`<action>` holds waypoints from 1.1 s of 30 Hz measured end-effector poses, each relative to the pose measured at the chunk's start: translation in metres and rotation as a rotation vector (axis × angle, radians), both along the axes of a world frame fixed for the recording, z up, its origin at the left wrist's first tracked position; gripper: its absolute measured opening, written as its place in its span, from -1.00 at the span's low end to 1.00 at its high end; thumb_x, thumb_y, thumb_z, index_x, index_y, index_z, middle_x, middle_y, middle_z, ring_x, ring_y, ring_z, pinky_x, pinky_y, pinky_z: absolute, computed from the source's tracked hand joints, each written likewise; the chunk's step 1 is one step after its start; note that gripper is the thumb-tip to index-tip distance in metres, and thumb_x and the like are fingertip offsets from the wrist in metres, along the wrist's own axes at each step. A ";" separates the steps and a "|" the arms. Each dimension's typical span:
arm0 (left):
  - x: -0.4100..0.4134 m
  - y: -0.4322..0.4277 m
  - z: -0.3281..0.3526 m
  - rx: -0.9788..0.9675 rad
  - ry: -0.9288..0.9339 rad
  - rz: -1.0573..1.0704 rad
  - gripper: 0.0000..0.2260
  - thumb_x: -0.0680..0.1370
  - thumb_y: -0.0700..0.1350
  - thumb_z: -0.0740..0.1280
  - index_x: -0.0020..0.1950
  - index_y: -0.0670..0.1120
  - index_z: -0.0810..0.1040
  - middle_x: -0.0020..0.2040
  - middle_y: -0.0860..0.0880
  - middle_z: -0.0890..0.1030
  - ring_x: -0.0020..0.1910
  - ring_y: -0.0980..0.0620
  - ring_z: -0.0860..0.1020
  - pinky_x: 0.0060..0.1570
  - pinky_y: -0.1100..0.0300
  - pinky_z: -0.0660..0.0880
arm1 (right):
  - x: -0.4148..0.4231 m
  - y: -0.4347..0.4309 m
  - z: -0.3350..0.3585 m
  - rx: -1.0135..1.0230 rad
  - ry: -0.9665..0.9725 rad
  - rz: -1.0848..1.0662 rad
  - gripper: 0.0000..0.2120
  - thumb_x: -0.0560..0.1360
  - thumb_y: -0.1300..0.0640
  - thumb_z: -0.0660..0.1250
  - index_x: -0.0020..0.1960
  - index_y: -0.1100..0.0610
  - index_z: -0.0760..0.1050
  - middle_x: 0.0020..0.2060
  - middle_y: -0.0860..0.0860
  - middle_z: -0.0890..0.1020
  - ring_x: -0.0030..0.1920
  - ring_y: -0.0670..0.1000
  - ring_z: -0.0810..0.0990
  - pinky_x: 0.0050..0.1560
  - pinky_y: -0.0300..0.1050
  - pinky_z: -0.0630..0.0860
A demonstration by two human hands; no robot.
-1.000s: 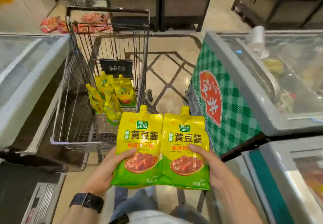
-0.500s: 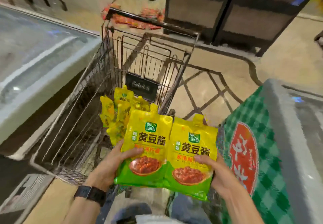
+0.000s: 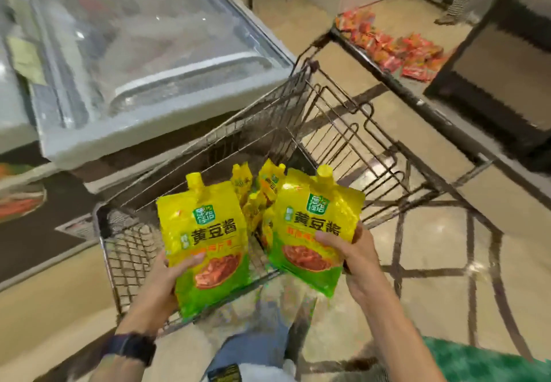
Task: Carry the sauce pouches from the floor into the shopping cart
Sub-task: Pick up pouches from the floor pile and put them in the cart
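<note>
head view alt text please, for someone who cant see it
A person's left hand holds one yellow sauce pouch and the right hand a second pouch above a wire shopping cart holding more pouches. A glass-topped freezer stands beside it; red packets lie on the floor beyond.

Two held pouches [image 3: 208, 232] [image 3: 316, 226]; several carted pouches [image 3: 269, 183]; one cart [image 3: 131, 259]

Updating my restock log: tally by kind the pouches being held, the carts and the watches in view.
Held pouches: 2 (left pouch, right pouch)
Shopping cart: 1
Watch: 1
Total: 4
</note>
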State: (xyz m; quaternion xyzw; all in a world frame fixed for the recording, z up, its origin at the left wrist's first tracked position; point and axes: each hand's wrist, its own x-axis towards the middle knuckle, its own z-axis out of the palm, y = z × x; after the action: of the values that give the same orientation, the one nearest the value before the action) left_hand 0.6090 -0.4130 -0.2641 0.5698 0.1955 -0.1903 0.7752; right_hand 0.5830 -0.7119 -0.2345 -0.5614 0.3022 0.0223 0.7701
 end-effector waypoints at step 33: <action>0.082 -0.106 -0.199 0.666 0.423 -0.233 -0.33 0.38 0.10 0.56 0.42 0.02 0.41 0.30 0.06 0.51 0.26 -0.02 0.50 0.32 -0.01 0.44 | 0.188 -0.033 -0.221 -1.170 0.028 1.600 -0.51 0.42 0.02 0.41 0.33 0.01 0.45 0.12 0.16 0.63 0.17 0.22 0.57 0.12 0.06 0.50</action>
State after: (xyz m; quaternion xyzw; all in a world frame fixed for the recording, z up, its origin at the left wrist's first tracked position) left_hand 0.6915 -0.5195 -0.4630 0.7562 0.3354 -0.3160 0.4645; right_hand 0.7709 -0.7451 -0.4555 -0.8916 -0.1934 0.3895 0.1259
